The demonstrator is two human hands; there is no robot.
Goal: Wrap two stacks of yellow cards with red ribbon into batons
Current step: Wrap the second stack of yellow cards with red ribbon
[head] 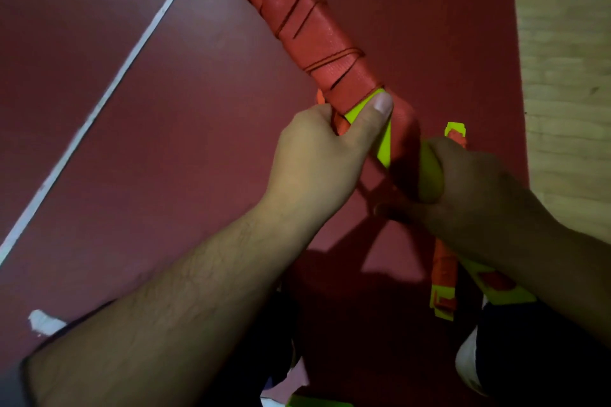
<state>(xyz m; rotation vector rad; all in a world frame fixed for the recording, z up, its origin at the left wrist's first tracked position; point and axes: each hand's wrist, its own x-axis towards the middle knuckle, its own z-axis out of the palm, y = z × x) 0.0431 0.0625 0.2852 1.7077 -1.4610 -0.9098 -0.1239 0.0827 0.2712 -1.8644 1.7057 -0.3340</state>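
My left hand (pixel 317 155) gripped wrapped baton (pixel 314 33) low, thumb pressed on yellow card (pixel 385 145). My right hand (pixel 472 188) curled round yellow bundle (pixel 429 175) alongside.

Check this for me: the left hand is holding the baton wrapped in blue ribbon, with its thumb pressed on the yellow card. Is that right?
Not quite: the ribbon is red, not blue. The head view shows the left hand holding the wrapped baton, with its thumb pressed on the yellow card.

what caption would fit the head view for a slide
Left hand grips the ribbon-wrapped baton, thumb on exposed yellow card, while right hand holds a second yellow stack.
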